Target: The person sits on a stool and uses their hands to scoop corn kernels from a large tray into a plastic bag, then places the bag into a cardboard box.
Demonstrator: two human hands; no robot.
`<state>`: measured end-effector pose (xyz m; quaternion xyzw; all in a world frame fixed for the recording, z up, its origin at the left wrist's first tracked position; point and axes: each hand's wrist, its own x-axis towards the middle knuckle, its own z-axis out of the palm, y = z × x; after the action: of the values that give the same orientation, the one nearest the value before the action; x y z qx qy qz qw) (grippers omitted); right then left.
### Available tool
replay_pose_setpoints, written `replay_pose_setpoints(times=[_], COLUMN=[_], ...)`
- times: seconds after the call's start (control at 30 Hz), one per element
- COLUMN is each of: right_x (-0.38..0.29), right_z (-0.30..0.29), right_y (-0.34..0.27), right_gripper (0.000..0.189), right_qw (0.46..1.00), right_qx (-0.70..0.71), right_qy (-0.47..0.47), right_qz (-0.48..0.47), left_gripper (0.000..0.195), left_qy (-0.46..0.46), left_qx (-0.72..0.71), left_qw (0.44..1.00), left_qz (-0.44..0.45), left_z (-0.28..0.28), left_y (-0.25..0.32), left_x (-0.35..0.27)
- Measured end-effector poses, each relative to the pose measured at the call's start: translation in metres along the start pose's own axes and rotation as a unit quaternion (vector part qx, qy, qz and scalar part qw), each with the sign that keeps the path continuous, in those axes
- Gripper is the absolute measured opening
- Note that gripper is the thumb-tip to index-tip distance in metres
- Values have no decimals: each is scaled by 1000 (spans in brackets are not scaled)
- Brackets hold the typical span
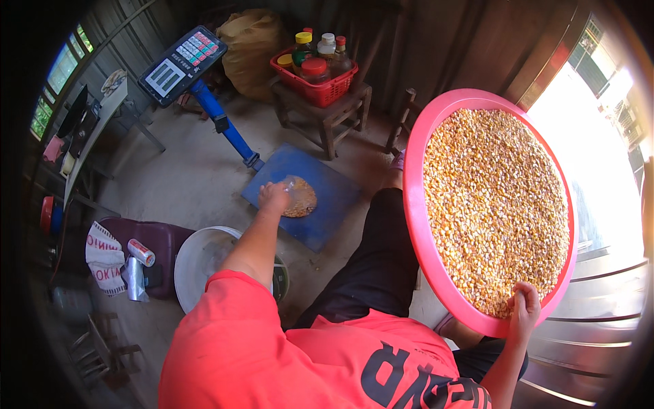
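Note:
A clear plastic bag of corn kernels (300, 198) rests on the blue platform of a scale (327, 204); my left hand (274, 198) grips the bag's gathered top. To the right, a large pink plastic basin (415, 204) full of loose corn kernels (495, 204) sits over or beside my legs. My right hand (525, 305) is at the basin's near rim, its fingertips pinched together over the kernels; whether a kernel is between them is too small to tell. The scale's keypad and display head (182, 64) stands on a blue post at the upper left.
Left of my arm are a white bucket (186, 266) and a dark purple case (153, 230) bearing a can, a roll of plastic bags and a printed cloth. Beyond the scale stand a wooden stool (327, 122) with a red basket (327, 94) of jars, and a tan sack (250, 56).

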<state>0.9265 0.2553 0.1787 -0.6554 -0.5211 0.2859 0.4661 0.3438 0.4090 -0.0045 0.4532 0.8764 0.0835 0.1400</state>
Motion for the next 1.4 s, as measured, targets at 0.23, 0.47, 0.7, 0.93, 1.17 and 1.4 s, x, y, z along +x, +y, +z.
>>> replay_pose_setpoints(times=[0.23,0.47,0.7,0.93,1.17,1.4], right_x=[-4,0,0,-3,-2,-1], right_z=[-3,4,1,-3,-3,-7], right_y=[0,-4,5,10,13,12], right_gripper=[10,9,11,11,11,12], right_qw=[1000,998,994,996,996,994], right_qx=[1,-12,-29,-4,10,77], right_qy=[13,35,48,51,52,53], right_qz=[-1,-44,-89,-78,-73,-52], left_gripper=[14,10,9,17,21,29], left_qy=[-116,-99,-77,-7,-18,-188], left_qx=[-524,-592,-631,-677,-676,-604], left_qw=[843,800,738,625,515,544], left_qz=[-17,-4,225,389,526,551], left_z=[-25,-98,-209,-307,-323,-230], left_y=[-12,11,89,216,311,355], left_x=[35,7,-56,-153,-245,-304])
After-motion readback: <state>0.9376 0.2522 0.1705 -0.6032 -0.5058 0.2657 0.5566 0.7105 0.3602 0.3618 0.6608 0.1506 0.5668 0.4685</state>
